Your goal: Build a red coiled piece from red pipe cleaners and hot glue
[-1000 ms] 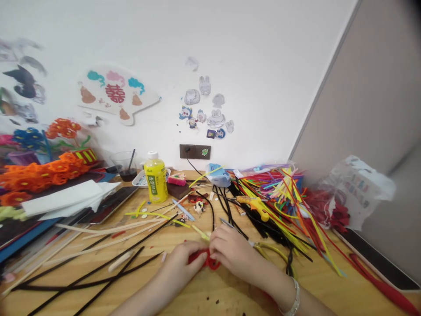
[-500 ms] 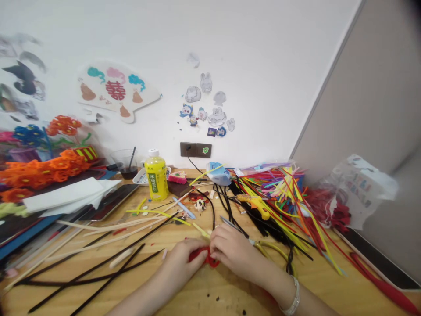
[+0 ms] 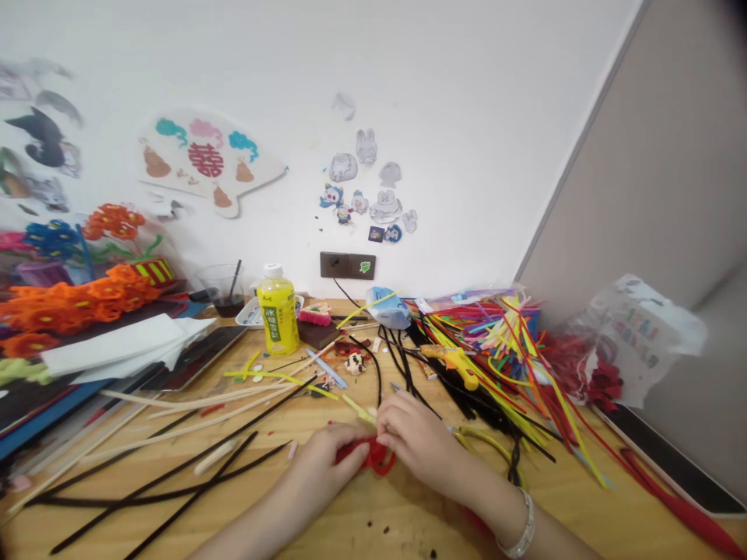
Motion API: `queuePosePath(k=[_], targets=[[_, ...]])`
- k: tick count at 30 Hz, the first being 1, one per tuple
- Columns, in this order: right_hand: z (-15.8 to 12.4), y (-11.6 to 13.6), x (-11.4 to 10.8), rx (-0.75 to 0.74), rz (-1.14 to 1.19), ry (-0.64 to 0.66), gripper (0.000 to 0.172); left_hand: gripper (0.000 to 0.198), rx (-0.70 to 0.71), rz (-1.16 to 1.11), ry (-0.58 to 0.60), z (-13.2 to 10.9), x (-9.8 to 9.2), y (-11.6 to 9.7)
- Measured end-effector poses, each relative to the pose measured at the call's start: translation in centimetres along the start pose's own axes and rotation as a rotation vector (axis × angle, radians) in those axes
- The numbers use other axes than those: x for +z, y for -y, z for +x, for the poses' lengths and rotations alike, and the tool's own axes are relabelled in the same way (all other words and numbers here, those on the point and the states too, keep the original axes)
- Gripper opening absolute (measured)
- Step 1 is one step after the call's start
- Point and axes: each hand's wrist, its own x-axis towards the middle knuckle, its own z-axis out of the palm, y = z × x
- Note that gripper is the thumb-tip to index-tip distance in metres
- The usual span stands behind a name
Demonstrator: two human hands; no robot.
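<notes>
Near the front middle of the wooden table, my left hand [image 3: 334, 460] is closed on a red pipe-cleaner piece [image 3: 380, 459], its thumb pressed along it. A loop of the piece shows between my two hands. My right hand [image 3: 415, 437] pinches at the piece's upper right edge, its fingertips close together and partly hiding what they grip. Just beyond the hands lies a short yellow strip [image 3: 357, 407]. Scissors with yellow handles [image 3: 487, 443] lie partly under my right hand.
Black pipe cleaners [image 3: 175, 470] and cream ones [image 3: 192, 400] spread over the left side. A yellow bottle [image 3: 278, 313] stands at the back. A yellow glue gun [image 3: 458, 364] and a heap of coloured pipe cleaners [image 3: 496, 327] lie on the right. Orange pipe-cleaner flowers [image 3: 87, 299] sit far left.
My right hand has shifted slightly to the right and up. More of the red loop now shows between the hands. My left hand has hardly moved.
</notes>
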Motion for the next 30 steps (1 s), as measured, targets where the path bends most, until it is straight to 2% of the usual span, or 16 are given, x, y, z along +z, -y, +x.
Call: queuePosePath(k=[5, 12, 17, 21, 30], targets=[[0.1, -0.2, 0.3, -0.058, -0.054, 0.076, 0.007, 0.029, 0.007, -0.005, 0.016, 0.0, 0.1, -0.1], [0.0, -0.3, 0.0, 0.025, 0.074, -0.101, 0.005, 0.034, -0.067, -0.125, 0.009, 0.4, 0.2, 0.7], [0.0, 0.3, 0.2, -0.039, 0.045, -0.044, 0.007, 0.038, -0.087, -0.217, 0.004, 0.4, 0.2, 0.5], [0.1, 0.6, 0.6, -0.072, -0.006, -0.055, 0.010, 0.037, -0.095, -0.254, -0.019, 0.4, 0.2, 0.3], [-0.2, 0.3, 0.0, 0.094, 0.261, -0.164, 0.012, 0.041, -0.195, -0.295, -0.037, 0.4, 0.7, 1.1]])
